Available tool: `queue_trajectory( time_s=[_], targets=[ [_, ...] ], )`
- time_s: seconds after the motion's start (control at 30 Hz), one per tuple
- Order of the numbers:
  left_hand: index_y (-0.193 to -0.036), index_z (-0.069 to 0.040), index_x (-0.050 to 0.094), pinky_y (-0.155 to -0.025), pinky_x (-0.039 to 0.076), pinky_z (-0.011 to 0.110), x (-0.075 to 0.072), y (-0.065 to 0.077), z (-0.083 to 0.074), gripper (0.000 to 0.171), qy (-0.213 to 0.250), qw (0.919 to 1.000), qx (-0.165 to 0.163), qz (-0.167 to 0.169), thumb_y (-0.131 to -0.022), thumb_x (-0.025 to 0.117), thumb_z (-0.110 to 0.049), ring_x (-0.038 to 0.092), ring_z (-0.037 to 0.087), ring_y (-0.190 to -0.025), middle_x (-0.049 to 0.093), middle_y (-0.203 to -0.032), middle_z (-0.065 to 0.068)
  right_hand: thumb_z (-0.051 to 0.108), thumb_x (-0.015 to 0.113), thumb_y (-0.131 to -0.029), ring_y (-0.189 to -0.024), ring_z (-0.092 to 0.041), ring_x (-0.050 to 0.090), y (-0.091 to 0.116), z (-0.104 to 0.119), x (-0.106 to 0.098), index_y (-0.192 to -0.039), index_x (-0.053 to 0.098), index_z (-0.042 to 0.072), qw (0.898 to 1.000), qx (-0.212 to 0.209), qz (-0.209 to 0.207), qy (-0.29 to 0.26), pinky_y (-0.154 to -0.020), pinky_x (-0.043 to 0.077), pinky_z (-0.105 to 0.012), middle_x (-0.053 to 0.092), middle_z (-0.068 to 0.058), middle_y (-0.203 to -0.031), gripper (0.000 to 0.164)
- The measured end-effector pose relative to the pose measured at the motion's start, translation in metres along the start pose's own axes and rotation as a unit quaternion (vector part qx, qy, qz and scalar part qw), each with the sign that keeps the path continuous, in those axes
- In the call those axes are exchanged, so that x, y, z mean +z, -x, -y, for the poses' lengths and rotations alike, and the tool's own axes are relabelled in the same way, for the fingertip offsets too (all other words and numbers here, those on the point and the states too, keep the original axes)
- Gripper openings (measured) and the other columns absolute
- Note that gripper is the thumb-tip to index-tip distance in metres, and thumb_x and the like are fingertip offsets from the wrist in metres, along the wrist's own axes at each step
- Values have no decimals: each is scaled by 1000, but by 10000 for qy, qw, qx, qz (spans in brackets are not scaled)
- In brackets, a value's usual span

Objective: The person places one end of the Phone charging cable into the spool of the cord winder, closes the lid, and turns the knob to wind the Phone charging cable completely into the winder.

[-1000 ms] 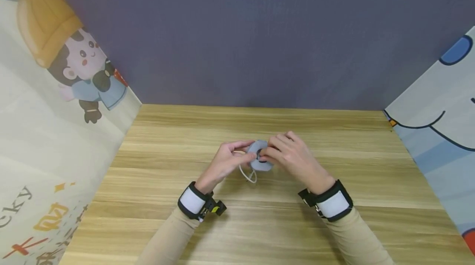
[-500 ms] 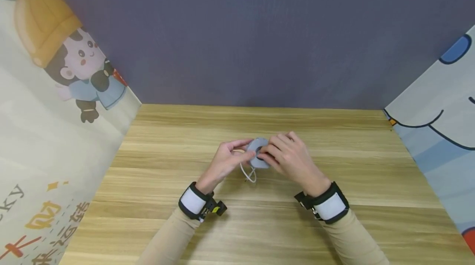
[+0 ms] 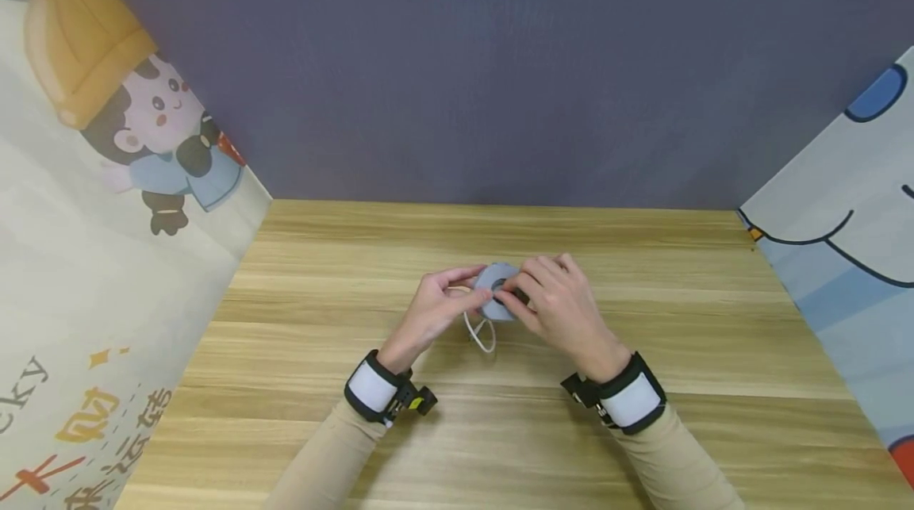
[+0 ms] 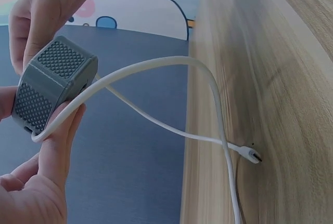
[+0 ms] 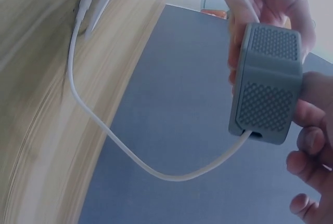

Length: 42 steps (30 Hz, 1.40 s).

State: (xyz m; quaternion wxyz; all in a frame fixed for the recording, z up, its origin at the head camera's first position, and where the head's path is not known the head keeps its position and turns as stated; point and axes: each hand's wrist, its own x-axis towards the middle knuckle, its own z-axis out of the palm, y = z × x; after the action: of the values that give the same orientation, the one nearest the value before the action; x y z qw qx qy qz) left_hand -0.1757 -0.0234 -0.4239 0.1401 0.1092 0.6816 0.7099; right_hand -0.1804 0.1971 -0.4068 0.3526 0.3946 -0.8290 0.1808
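Observation:
A grey, eight-sided cable winder (image 3: pixel 501 311) with textured sides (image 4: pixel 61 59) is held in the air above the table's middle. My left hand (image 3: pixel 437 306) grips it by the edge, thumb on the face and fingers behind. At the round dark centre of that face, my right hand (image 3: pixel 560 308) has its thumb and index finger pinched together; what exactly they pinch is hidden. White cable (image 5: pixel 171 176) leaves the slots in the winder's sides and hangs in loops below. In the left wrist view, a cable plug (image 4: pixel 250 154) with a metal tip hangs close to the wood.
The wood-grain table (image 3: pixel 471 446) reaches back to a dark blue-grey wall (image 3: pixel 485 82). Cartoon-printed panels stand along the left (image 3: pixel 93 256) and right (image 3: pixel 857 256) sides. Both wrists wear black straps (image 3: pixel 371 387) with small cameras.
The right hand has shifted slightly left, and its thumb and finger have turned at the winder's centre. The winder has moved slightly away from me. The left hand has barely moved.

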Motion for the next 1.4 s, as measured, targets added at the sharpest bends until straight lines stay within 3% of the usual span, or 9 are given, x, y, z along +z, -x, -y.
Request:
queue_trajectory(
  time_s=[0.1, 0.23, 0.33, 0.5, 1.03, 1.4],
  targets=[
    [-144, 1, 56, -93, 57, 59, -1, 0, 1, 54, 53, 10000, 47, 62, -95, 72, -13, 75, 12, -88, 70, -120, 19, 40, 59, -105, -74, -23, 61, 0, 2, 0, -85, 70, 8, 9999, 120, -7, 11, -69, 44, -40, 61, -4, -83, 39],
    [-146, 2, 53, -93, 57, 59, -1, -1, 1, 56, 115, 9998, 47, 142, -96, 72, -12, 74, 13, -93, 69, -121, 19, 29, 76, -94, -74, -24, 62, 0, 4, 2, -84, 69, 7, 9997, 219, -85, 68, -68, 44, -41, 61, -5, -82, 24],
    [-147, 4, 51, -90, 61, 44, 0, 0, 0, 57, 177, 9997, 20, 182, -96, 71, -11, 73, 14, -97, 69, -122, 21, 22, 83, -85, -74, -26, 62, -1, 5, 4, -83, 69, 7, 9993, 284, -156, 166, -67, 43, -41, 62, -6, -81, 21],
    [-145, 7, 50, -82, 59, 24, 2, -1, -1, 56, 251, 9996, -17, 112, -95, 70, -5, 71, 12, -96, 69, -117, 18, 22, 81, -88, -74, -27, 62, -2, 9, 4, -84, 69, 5, 9988, 364, -209, 271, -67, 42, -41, 61, -7, -81, 21],
    [-136, 6, 55, -80, 56, 22, 4, -3, 2, 50, -87, 9999, 92, -117, -91, 74, -6, 63, 15, -95, 65, -111, 10, 29, 67, -99, -69, -26, 58, -2, 16, 6, -84, 68, 6, 9964, 765, -239, 280, -68, 39, -42, 60, -6, -78, 27],
    [-134, 6, 55, -78, 55, 21, 9, -3, 2, 51, -33, 9996, 173, -207, -89, 74, -5, 62, 14, -92, 65, -107, 7, 20, 78, -90, -65, -24, 53, -2, 20, 7, -79, 67, 4, 9921, 1182, -412, 22, -68, 37, -42, 58, -5, -73, 22]
  ],
)
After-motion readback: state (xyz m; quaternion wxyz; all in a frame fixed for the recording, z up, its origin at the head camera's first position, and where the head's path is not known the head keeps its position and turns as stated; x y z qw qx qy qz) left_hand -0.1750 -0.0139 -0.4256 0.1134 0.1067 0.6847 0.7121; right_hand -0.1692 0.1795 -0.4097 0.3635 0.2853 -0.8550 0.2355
